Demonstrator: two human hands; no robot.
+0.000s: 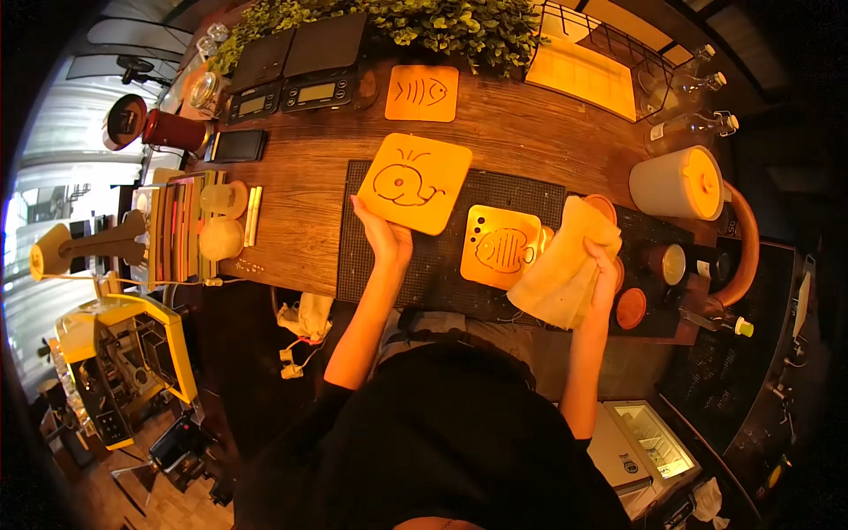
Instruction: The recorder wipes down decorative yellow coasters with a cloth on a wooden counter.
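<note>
My left hand (389, 240) grips the lower left corner of a square wooden trivet (415, 185) with a whale design, held tilted over a black ribbed mat (371, 274). A cloth (564, 269), pale and yellowish in this light, hangs folded in my right hand (602, 281), its fingers closed round the right side. Just left of the cloth lies a second trivet (500, 246) with a striped fish, on the mat; the cloth hides its right edge. A third trivet (422, 93), with a fishbone design, lies farther back on the wooden table (300, 208).
Round coasters (631, 308), a cup (673, 263) and a lidded pitcher (680, 184) stand right of the cloth. Scales (316, 93), leafy plants (389, 26) and a wire basket (583, 79) line the back. Books (177, 221) stand at the left.
</note>
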